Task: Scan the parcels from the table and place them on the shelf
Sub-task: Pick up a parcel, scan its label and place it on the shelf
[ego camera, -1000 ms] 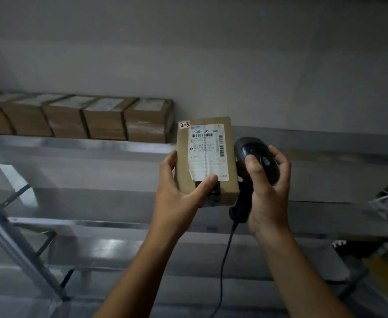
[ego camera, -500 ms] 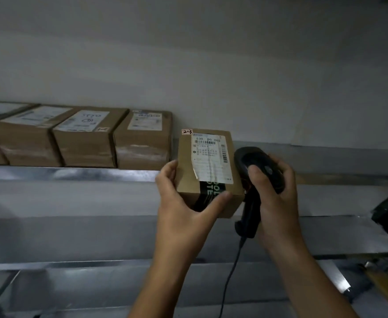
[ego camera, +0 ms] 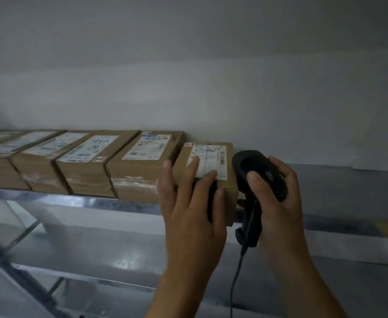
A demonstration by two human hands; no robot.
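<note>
Head view | parcel (ego camera: 213, 154): brown carton, white barcode label, small "2-3" tag | at metal shelf (ego camera: 73, 199), right end of box row (ego camera: 85, 166) | left hand (ego camera: 188, 210) rests on it, fingers straight | right hand (ego camera: 278, 203) grips black scanner (ego camera: 255, 166)

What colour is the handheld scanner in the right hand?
The scanner is black, cable included; the head view shows it best.

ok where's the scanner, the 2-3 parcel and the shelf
scanner (ego camera: 252, 161), head view, top of its black head
2-3 parcel (ego camera: 211, 154), head view, white label on top
shelf (ego camera: 50, 198), head view, metal front edge
</note>
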